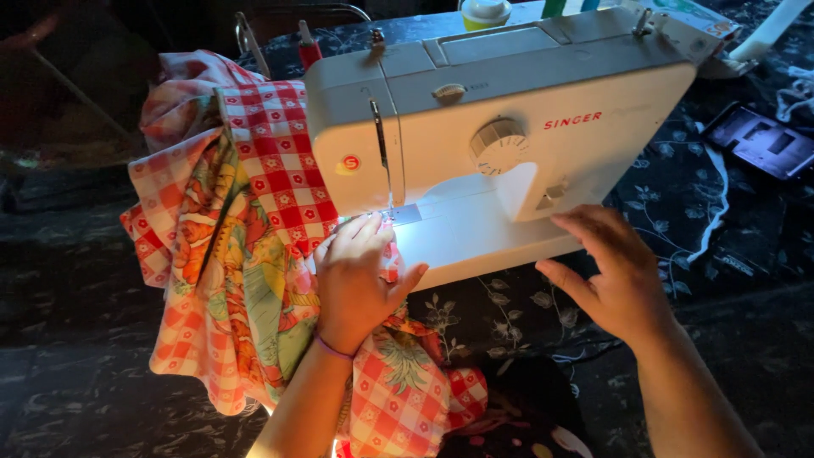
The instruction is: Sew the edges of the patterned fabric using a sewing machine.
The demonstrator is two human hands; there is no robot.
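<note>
Nearest the camera, the left hand (356, 280) lies flat on the red-checked fruit-print fabric (254, 254), fingers spread and pressing it onto the bed of the white sewing machine (509, 144) just in front of the needle. The right hand (610, 271) hovers open, fingers loosely spread, holding nothing, just beside the machine's front edge. The fabric bunches to the left over the dark flower-patterned desk (695, 220). Farther back right lies a lit phone (761, 140); a yellow-lidded jar (485, 12) stands behind the machine.

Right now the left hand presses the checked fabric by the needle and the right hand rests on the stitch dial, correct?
Not quite. In the head view the right hand hovers by the machine's base, below the stitch dial. The left hand does press the checked fabric by the needle.
</note>
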